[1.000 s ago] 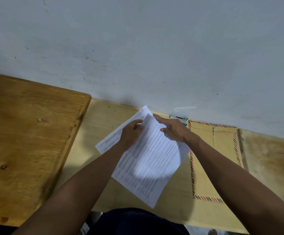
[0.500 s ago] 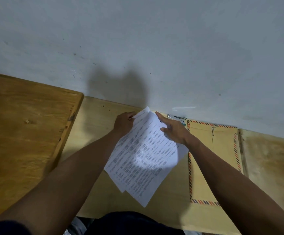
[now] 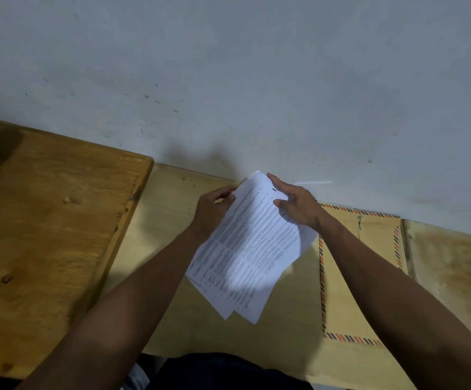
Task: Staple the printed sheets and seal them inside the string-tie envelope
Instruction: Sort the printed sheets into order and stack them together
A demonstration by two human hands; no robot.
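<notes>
Left hand (image 3: 213, 211) has its fingers curled round the left edge of the sheets (image 3: 252, 246), gripping them. Right hand (image 3: 299, 205) rests flat on top, fingers straight. Sheets are slightly fanned, over the table (image 3: 169, 220). Envelope (image 3: 369, 277) lies just right, nothing visibly in it.
</notes>
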